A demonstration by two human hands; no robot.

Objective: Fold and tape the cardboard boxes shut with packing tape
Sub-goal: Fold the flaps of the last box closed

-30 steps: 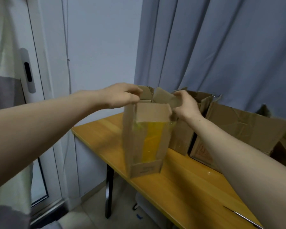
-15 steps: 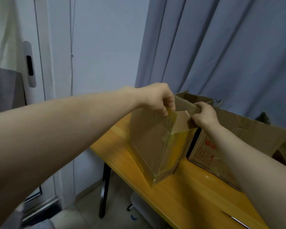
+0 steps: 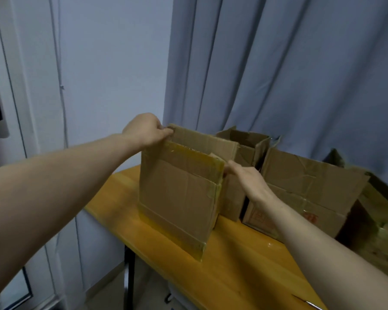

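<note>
The cardboard box (image 3: 179,193) stands flaps-up on the wooden table (image 3: 233,265). The left hand (image 3: 145,130) pinches its back flap (image 3: 202,139) at 10 o'clock. The right hand (image 3: 249,179) touches its edge at 3 o'clock, fingertips hidden, so I cannot tell if it grips.

L hand (image 3: 143,130) grips box (image 3: 179,193) top-L flap | R hand (image 3: 249,180) at top-R corner, grip unclear | box upright on table (image 3: 233,265), yellowish tape on edges | other boxes (image 3: 300,189) just beside, R side
</note>
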